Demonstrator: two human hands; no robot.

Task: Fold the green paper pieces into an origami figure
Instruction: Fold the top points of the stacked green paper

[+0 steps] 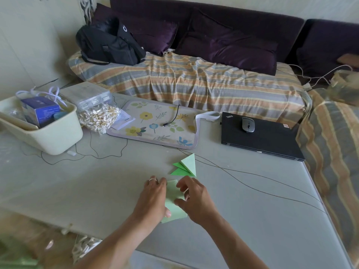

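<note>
Item: pale green paper sheet point(173, 206), lying flat on the grey tabletop point(252, 200) near its front edge, between both hands. Left hand point(153, 197), fingers straight, presses its left side; right hand point(194, 199), fingers curled, pinches its right edge. Just beyond: folded green paper triangles point(185, 166), stacked, untouched.

The pale green sheet point(174, 207) is largely covered by the left hand point(153, 199) and right hand point(194, 199); its folds cannot be made out. Both forearms are cut off by the bottom edge. Blurred green paper point(17, 262) is clipped at the lower-left corner.
</note>
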